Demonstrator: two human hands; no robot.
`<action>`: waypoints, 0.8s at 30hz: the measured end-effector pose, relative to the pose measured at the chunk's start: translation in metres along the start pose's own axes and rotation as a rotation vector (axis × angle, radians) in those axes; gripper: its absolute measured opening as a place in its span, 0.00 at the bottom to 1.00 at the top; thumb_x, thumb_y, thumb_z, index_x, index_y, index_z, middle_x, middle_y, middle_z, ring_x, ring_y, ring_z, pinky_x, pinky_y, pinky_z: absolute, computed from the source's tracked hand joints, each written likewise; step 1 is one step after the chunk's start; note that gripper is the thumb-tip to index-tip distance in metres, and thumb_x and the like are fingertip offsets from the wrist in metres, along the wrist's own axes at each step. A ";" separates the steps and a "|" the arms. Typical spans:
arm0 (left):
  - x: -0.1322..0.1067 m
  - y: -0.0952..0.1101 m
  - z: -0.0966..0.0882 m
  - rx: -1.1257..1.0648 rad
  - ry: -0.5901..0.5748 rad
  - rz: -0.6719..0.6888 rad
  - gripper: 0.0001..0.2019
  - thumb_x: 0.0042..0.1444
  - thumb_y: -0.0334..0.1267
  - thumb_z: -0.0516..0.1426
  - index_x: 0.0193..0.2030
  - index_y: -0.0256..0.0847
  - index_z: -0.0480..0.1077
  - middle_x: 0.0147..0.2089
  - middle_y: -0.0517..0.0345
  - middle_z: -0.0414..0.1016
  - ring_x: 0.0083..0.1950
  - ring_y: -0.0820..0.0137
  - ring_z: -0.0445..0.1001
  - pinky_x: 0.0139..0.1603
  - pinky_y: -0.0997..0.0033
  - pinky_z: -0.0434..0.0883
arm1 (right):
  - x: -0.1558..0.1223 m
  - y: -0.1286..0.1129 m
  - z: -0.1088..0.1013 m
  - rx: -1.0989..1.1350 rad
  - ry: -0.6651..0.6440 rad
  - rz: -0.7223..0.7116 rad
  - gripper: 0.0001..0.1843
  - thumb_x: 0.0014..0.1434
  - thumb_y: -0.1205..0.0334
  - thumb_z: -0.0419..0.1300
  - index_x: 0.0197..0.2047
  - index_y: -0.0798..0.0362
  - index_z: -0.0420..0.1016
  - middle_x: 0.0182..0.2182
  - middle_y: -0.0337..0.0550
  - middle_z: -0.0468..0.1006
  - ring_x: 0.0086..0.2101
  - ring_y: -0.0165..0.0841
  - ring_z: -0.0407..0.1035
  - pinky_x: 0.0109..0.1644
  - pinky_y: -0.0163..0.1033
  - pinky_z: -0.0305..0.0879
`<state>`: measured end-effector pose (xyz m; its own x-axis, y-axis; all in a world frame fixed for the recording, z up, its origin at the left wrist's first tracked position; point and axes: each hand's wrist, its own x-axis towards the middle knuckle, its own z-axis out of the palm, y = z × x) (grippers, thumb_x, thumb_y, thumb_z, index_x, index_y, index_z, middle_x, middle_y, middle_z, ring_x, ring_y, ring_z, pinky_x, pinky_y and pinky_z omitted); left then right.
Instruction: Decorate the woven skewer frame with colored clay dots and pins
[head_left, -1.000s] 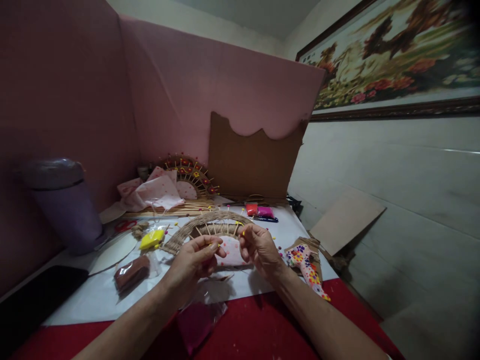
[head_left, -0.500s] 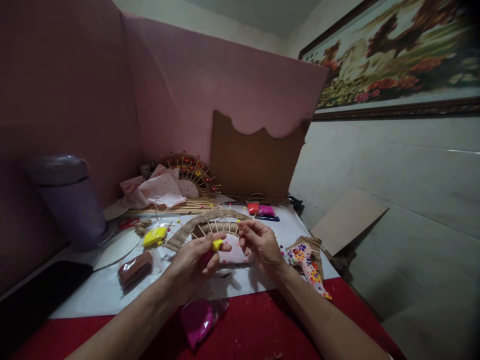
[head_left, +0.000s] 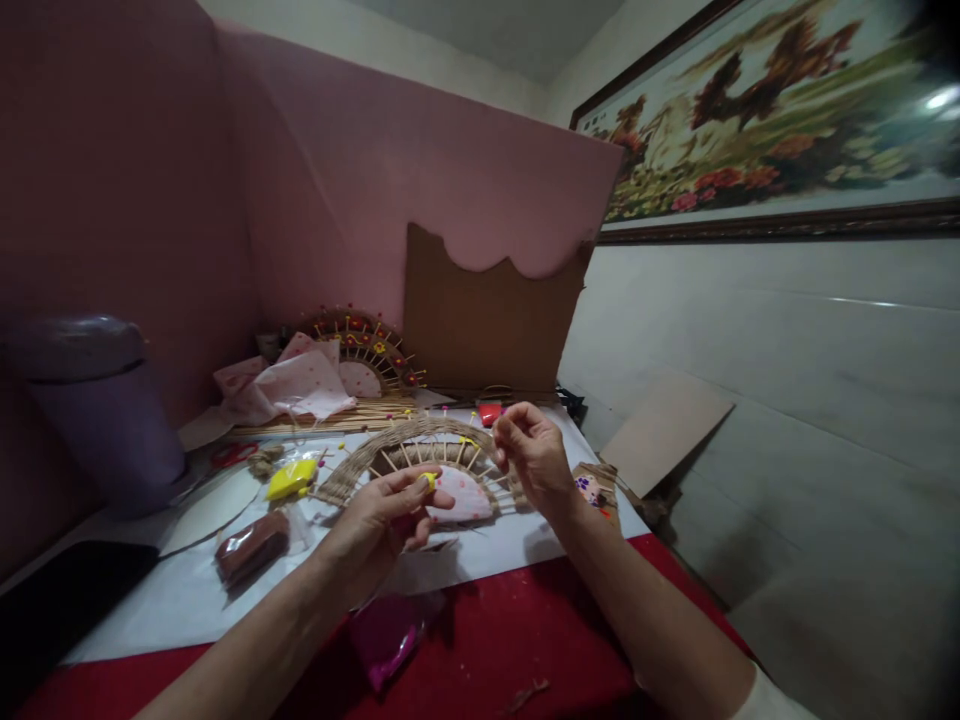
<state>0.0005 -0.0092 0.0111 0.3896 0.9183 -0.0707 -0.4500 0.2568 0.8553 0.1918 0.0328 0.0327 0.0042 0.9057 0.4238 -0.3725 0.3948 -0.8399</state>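
Note:
My left hand [head_left: 386, 510] is closed, with a small lump of yellow clay [head_left: 427, 480] between thumb and fingertips. Something darker may lie in its curled fingers, but I cannot make it out. My right hand [head_left: 536, 462] is closed in a pinch over the right side of a fan-shaped piece; what its fingertips hold is too small to name. The fan-shaped piece [head_left: 350, 470] has a twine-wrapped arch, thin sticks with small coloured ends, and a half-round of spotted pink fabric [head_left: 469, 497]. It lies on white paper, just beyond my hands.
A yellow clay packet [head_left: 292, 480], a brown clay packet [head_left: 253, 547] and a purple tumbler [head_left: 112, 420] are on the left. A magenta packet [head_left: 386, 640] lies in front on the red cloth. Behind stand a finished-looking fan [head_left: 360, 350] and brown cardboard [head_left: 491, 320].
My right hand has moved right and up, away from my left hand, uncovering more of the pink fabric. My left hand still holds the yellow clay. The camera view has turned slightly right.

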 end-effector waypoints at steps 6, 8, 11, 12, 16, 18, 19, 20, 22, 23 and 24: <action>0.004 -0.003 -0.001 0.069 0.092 -0.025 0.18 0.45 0.47 0.64 0.33 0.33 0.68 0.18 0.66 0.61 0.16 0.85 0.50 0.15 0.84 0.46 | 0.019 -0.035 -0.015 -0.071 0.057 -0.005 0.17 0.48 0.49 0.64 0.31 0.56 0.72 0.20 0.34 0.69 0.17 0.22 0.63 0.15 0.27 0.57; 0.004 -0.003 -0.001 0.080 0.095 -0.039 0.18 0.44 0.48 0.64 0.31 0.34 0.68 0.20 0.64 0.62 0.16 0.86 0.50 0.16 0.84 0.46 | 0.021 -0.036 -0.025 -0.175 0.063 -0.015 0.17 0.45 0.51 0.67 0.31 0.56 0.72 0.22 0.35 0.71 0.20 0.24 0.65 0.17 0.27 0.60; 0.003 -0.003 0.000 0.117 0.112 -0.041 0.18 0.41 0.47 0.66 0.25 0.33 0.66 0.23 0.62 0.65 0.17 0.87 0.53 0.16 0.84 0.48 | 0.019 -0.027 -0.043 -0.262 0.074 -0.014 0.17 0.41 0.57 0.69 0.32 0.55 0.71 0.21 0.35 0.72 0.23 0.26 0.68 0.21 0.28 0.64; 0.002 -0.003 0.001 0.126 0.120 -0.039 0.18 0.41 0.46 0.66 0.24 0.33 0.66 0.24 0.62 0.65 0.17 0.87 0.54 0.17 0.84 0.48 | 0.016 -0.023 -0.049 -0.297 0.076 -0.011 0.16 0.41 0.57 0.69 0.31 0.55 0.71 0.21 0.35 0.72 0.22 0.26 0.68 0.21 0.28 0.64; 0.001 -0.001 0.004 0.154 0.144 -0.042 0.19 0.41 0.48 0.65 0.26 0.34 0.67 0.23 0.63 0.65 0.17 0.87 0.52 0.17 0.85 0.46 | 0.001 -0.002 -0.070 -0.445 0.072 0.018 0.14 0.50 0.52 0.63 0.25 0.55 0.69 0.16 0.33 0.68 0.15 0.24 0.61 0.15 0.29 0.60; 0.000 -0.001 0.005 0.166 0.153 -0.046 0.19 0.40 0.48 0.66 0.28 0.34 0.68 0.23 0.63 0.64 0.17 0.86 0.52 0.17 0.85 0.46 | -0.005 0.006 -0.076 -0.520 0.055 0.039 0.12 0.51 0.55 0.61 0.27 0.55 0.70 0.16 0.33 0.67 0.14 0.24 0.60 0.14 0.29 0.58; 0.000 -0.001 0.005 0.171 0.154 -0.047 0.19 0.40 0.48 0.66 0.29 0.34 0.68 0.22 0.63 0.64 0.18 0.86 0.51 0.17 0.85 0.47 | -0.008 0.009 -0.078 -0.558 0.044 0.046 0.09 0.51 0.57 0.61 0.29 0.55 0.72 0.17 0.33 0.68 0.15 0.24 0.61 0.14 0.29 0.58; 0.000 -0.001 0.006 0.177 0.155 -0.049 0.19 0.40 0.48 0.66 0.29 0.34 0.68 0.22 0.64 0.63 0.18 0.85 0.51 0.17 0.86 0.47 | -0.009 0.012 -0.079 -0.596 0.032 0.049 0.07 0.50 0.59 0.61 0.30 0.55 0.73 0.18 0.34 0.69 0.16 0.25 0.62 0.15 0.29 0.59; -0.001 -0.001 0.006 0.190 0.162 -0.051 0.19 0.40 0.48 0.66 0.30 0.34 0.69 0.21 0.64 0.63 0.18 0.85 0.51 0.17 0.86 0.47 | -0.011 0.014 -0.081 -0.670 0.008 0.043 0.04 0.48 0.64 0.61 0.31 0.54 0.74 0.22 0.36 0.72 0.20 0.27 0.65 0.18 0.30 0.61; -0.001 -0.001 0.006 0.196 0.168 -0.053 0.19 0.40 0.48 0.66 0.29 0.34 0.69 0.21 0.64 0.63 0.18 0.85 0.51 0.17 0.86 0.46 | -0.011 0.015 -0.082 -0.705 -0.003 0.035 0.04 0.47 0.66 0.61 0.30 0.54 0.74 0.23 0.37 0.73 0.21 0.28 0.66 0.20 0.31 0.62; -0.001 -0.001 0.005 0.200 0.176 -0.057 0.19 0.40 0.49 0.66 0.29 0.35 0.69 0.21 0.64 0.63 0.18 0.85 0.51 0.17 0.86 0.46 | -0.011 0.015 -0.082 -0.738 -0.012 0.024 0.04 0.46 0.68 0.61 0.30 0.54 0.74 0.24 0.37 0.73 0.22 0.28 0.66 0.22 0.31 0.63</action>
<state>0.0051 -0.0117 0.0130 0.2563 0.9467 -0.1949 -0.2567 0.2611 0.9306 0.2624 0.0416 -0.0124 -0.0079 0.9153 0.4026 0.3490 0.3799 -0.8567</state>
